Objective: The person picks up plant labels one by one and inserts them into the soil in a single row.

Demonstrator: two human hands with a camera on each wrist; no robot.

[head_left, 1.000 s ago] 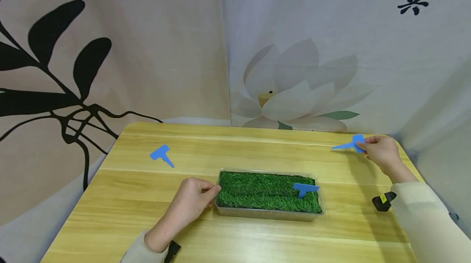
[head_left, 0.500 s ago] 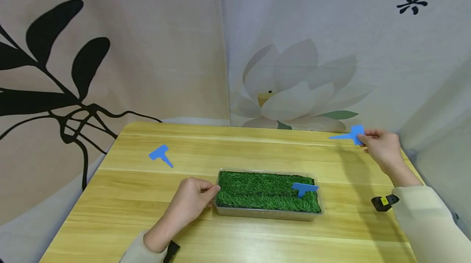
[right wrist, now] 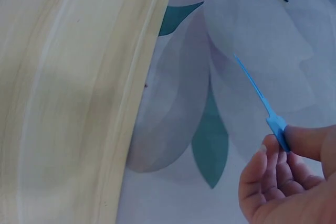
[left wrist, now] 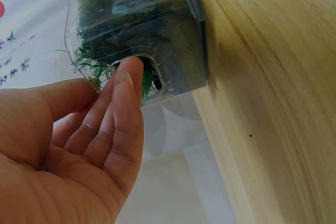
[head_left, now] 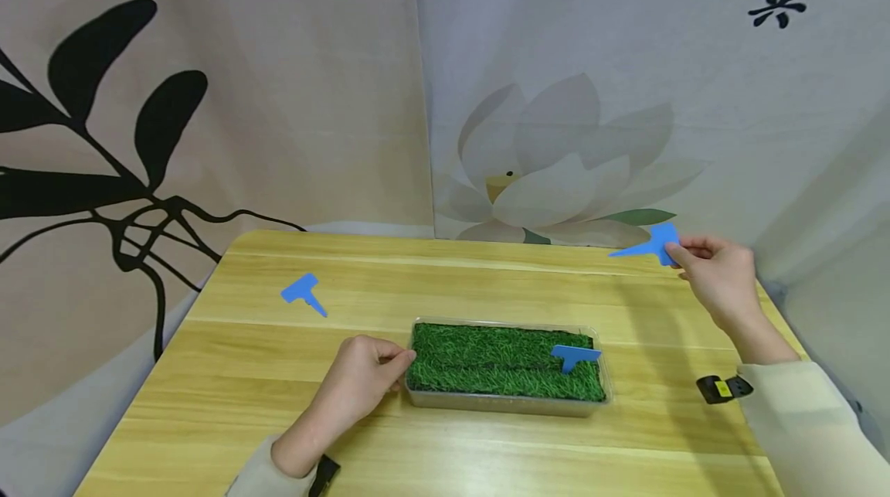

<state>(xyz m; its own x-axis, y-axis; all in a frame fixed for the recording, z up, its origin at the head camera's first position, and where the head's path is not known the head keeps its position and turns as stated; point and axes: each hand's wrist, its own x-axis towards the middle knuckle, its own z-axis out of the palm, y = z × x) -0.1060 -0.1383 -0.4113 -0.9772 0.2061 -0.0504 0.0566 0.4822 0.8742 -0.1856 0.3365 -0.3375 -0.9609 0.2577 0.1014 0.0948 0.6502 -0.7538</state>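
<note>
My right hand [head_left: 719, 280] pinches a blue T-shaped plant label [head_left: 659, 243] by its wide head, above the table's back right part. In the right wrist view the label [right wrist: 276, 128] is held between thumb and fingers, its pointed stem free. With thumb and fingertips, my left hand [head_left: 358, 377] pinches the left end rim of a clear plastic box [head_left: 501, 404] of green artificial grass [head_left: 487, 350]. The left wrist view shows the left hand [left wrist: 100, 135] at a cutout in the box's end wall. Another blue label [head_left: 574, 356] stands upright in the grass near its right end.
A third blue plant label [head_left: 304, 293] lies flat on the wooden table [head_left: 229, 389], left of the box. A fabric curtain [head_left: 334, 95] with printed plants and a flower hangs along the table's back edge.
The right hand has lifted the plant label slightly and carried it a little left, its stem still pointing left. The left hand stays in place on the box.
</note>
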